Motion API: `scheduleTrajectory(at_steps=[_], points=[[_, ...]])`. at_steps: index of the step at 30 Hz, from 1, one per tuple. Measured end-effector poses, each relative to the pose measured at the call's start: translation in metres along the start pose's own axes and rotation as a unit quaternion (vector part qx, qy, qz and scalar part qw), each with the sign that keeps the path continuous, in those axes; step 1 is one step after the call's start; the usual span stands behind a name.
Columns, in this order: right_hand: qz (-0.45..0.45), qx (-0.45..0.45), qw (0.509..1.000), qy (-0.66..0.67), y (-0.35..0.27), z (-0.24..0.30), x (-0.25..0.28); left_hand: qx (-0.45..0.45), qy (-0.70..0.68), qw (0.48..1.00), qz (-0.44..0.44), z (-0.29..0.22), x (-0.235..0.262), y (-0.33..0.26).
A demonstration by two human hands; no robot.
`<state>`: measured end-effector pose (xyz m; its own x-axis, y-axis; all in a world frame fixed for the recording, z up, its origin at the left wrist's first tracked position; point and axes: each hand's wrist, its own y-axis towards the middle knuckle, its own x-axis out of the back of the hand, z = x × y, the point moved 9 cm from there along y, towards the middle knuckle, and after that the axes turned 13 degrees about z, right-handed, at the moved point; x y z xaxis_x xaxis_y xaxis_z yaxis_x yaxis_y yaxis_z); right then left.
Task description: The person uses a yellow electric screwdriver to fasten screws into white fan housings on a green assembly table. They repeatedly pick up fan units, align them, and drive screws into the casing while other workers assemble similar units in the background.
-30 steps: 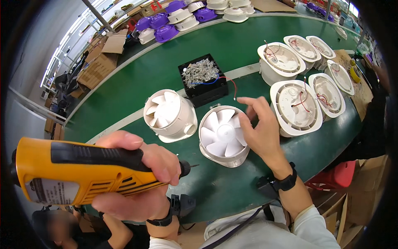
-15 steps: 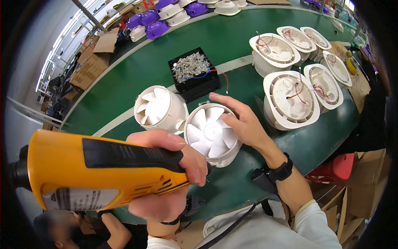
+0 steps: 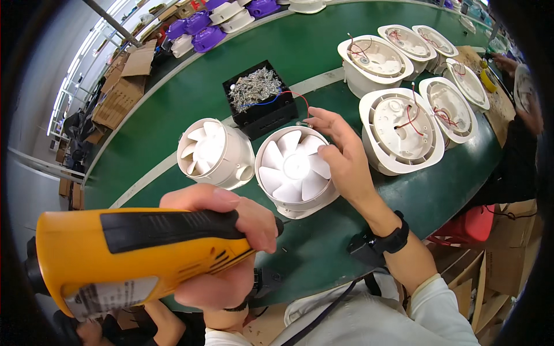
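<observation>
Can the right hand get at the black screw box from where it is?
Probably yes. The right hand rests on the near fan, and the screw box sits open-topped just beyond its fingertips, with only thin wires lying between.

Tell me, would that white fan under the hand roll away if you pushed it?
Probably not: the white fan sits on its flat end on the green table, and the right hand steadies its rim. Tipped onto its round side, it might roll. It looks like light, stiff plastic.
</observation>
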<state>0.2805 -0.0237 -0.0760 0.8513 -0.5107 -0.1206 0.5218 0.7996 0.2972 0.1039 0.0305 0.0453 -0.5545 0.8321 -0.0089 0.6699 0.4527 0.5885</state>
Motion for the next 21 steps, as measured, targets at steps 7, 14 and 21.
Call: scheduleTrajectory(at_steps=[7,14,21], points=[[-0.023,-0.005,0.993,-0.120,0.000,0.005,0.007,0.035,-0.055,0.998,-0.005,0.004,0.014,0.000],[-0.044,-0.042,0.989,-0.137,0.000,0.002,0.009,0.023,-0.010,1.000,-0.014,0.004,0.019,0.005],[-0.079,-0.035,0.979,-0.183,-0.005,0.007,0.011,0.019,-0.029,0.999,-0.007,0.008,0.019,0.006]])
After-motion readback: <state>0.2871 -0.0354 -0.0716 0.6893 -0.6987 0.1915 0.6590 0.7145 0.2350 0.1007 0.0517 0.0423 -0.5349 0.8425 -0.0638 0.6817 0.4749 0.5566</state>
